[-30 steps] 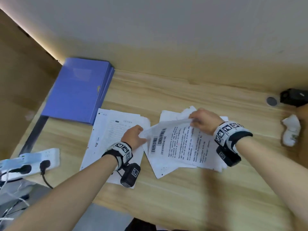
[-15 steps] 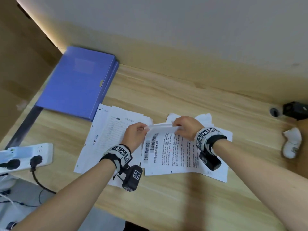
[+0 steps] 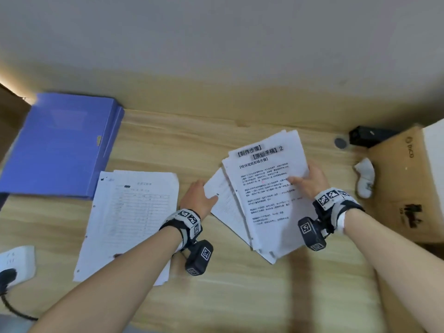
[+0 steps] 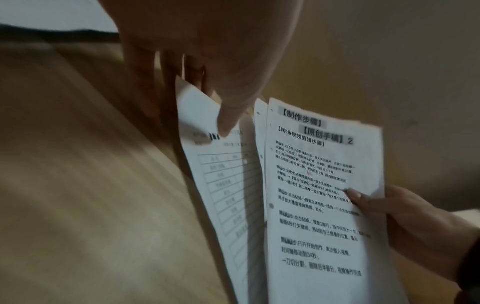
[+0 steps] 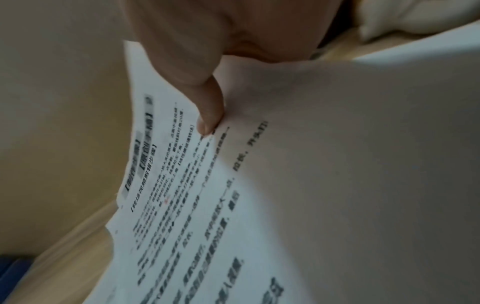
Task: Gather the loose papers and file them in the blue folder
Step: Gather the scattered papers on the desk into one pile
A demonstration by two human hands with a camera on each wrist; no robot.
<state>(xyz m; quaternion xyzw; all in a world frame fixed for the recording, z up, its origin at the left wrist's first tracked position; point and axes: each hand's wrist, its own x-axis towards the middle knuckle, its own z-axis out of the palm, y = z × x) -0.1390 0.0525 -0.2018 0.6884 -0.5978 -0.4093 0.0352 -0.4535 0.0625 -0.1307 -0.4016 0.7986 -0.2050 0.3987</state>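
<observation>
The shut blue folder (image 3: 60,145) lies flat at the table's back left. In front of it, a loose pile of form sheets (image 3: 129,217) rests on the wood. Both hands hold a second, fanned bundle of printed papers (image 3: 266,195) right of centre, tilted up off the table. My left hand (image 3: 206,198) pinches the left edge of a lower sheet (image 4: 226,174), thumb (image 4: 228,123) on top. My right hand (image 3: 305,176) grips the bundle's right edge, its thumb (image 5: 207,115) pressed on the top printed page (image 5: 182,185). The fingers of both hands are hidden behind the paper.
A cardboard box (image 3: 408,188) stands at the right, with a crumpled white cloth (image 3: 365,179) beside it. A black device (image 3: 367,135) and a grey cable hole (image 3: 340,143) sit at the back right. A white power strip (image 3: 16,263) lies at the front left. A wall closes off the table's far side.
Both hands have raised the right pile off the table and turned it lengthwise, title away from me. The right hand shifted from the top edge to the right edge. The left pile stayed put.
</observation>
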